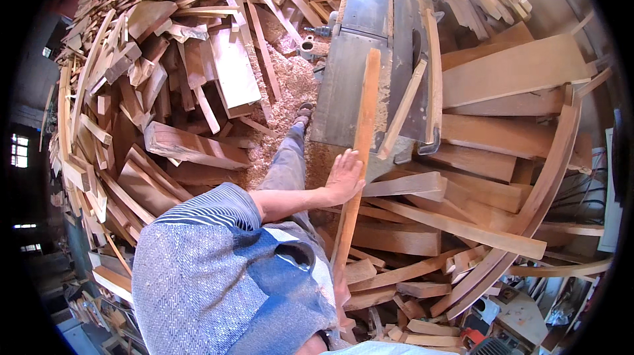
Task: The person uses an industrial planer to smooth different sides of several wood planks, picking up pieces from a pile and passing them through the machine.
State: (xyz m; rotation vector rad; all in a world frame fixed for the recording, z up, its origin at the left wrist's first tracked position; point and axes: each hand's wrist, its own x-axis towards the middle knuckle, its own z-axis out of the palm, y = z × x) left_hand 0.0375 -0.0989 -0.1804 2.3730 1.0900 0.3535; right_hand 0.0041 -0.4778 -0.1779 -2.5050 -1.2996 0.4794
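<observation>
A long, narrow wooden board point(364, 124) rests with its far part on the grey metal bed of a jointer point(337, 107). Its near part sticks out past the bed's front edge toward me. My left hand point(343, 178) lies flat against the board just short of that edge, fingers stretched out and pointing ahead. Low in the view, at the board's near end, my right hand point(341, 294) is closed round the wood; its fingers show only in part. Beside the board, a shorter wood strip point(404, 107) leans on the right side of the machine.
Stacked offcuts point(198, 143) crowd the left side. Wood shavings point(290, 81) cover the floor beside the machine, around my foot point(304, 114). Thick planks point(502, 130) pile up on the right, with a long curved beam point(548, 190) across them.
</observation>
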